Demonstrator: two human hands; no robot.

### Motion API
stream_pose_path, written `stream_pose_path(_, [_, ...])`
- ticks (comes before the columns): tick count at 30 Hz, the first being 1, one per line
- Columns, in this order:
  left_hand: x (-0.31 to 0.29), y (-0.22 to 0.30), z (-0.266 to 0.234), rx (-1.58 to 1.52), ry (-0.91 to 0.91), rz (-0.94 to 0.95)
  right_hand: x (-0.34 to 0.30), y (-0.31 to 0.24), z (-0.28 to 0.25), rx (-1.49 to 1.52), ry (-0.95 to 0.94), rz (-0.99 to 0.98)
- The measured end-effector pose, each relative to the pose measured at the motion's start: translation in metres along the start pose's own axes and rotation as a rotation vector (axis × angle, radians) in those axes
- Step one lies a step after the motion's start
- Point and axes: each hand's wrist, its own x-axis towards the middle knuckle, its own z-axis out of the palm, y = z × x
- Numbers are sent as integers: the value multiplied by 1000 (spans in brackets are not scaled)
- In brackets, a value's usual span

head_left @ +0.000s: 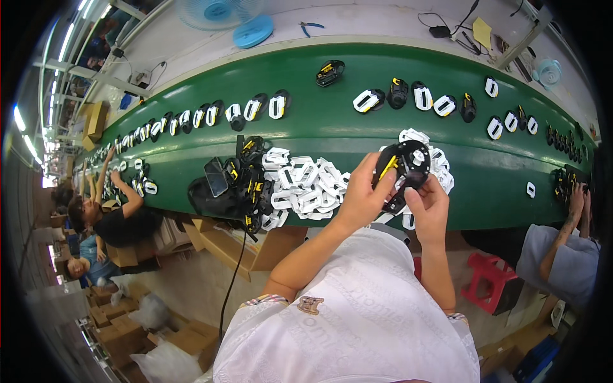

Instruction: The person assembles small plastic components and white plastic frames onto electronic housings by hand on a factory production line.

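My left hand (365, 195) and my right hand (429, 207) hold a black rounded plastic housing (414, 165) between them, just above the green belt. A yellow strip and small pale spots show on the housing. My left fingers close round its left side, while my right thumb and fingers pinch its lower right edge. A heap of white oval plastic frames (313, 185) lies left of my hands, and more white frames (442, 171) lie partly hidden behind them. Left of the heap, several black-and-yellow housings (255, 191) are piled together.
A green conveyor belt (306, 124) runs across in front of me. Along it stand black housings with white frames (278, 105). A phone (216, 177) lies beside the housing pile. Co-workers sit left and right. Pliers (311, 27) and a blue fan (217, 11) are on the far ledge.
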Motion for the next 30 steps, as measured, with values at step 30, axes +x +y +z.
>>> stream_pose_path(30, [-4,9,33,-360,147,103,-4,1,-20,285,-60,25])
